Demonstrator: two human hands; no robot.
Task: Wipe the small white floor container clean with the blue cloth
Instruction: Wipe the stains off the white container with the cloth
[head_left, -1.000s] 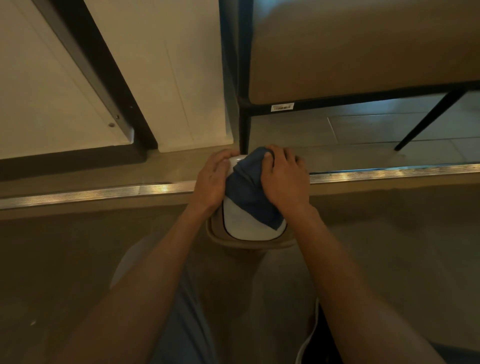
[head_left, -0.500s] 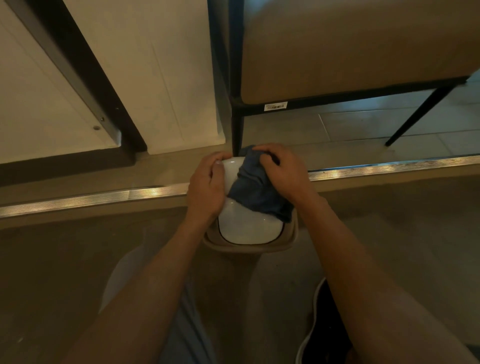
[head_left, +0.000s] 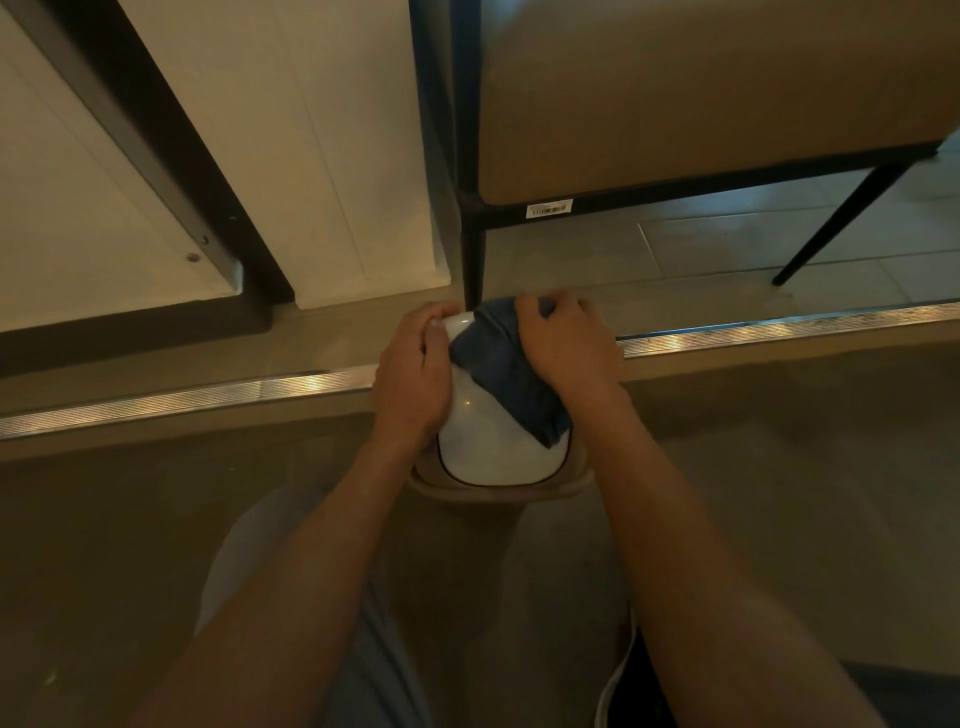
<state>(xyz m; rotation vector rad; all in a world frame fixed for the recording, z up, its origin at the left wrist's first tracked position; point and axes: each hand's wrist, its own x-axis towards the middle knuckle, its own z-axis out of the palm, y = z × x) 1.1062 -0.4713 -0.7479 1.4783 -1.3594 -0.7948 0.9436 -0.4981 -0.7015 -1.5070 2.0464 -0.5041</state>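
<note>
Blue cloth (head_left: 511, 374) half hidden under right hand (head_left: 569, 348).

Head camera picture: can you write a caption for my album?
Left hand steadies the small white container on the floor while the right hand presses the blue cloth over its top.

The blue cloth (head_left: 511, 374) and both hands hid much of the white container (head_left: 488, 452), and its far side could not be seen. The right hand (head_left: 566, 348) covered the cloth's upper part. The print on the chair's label (head_left: 549, 209) was too small to read.
</note>
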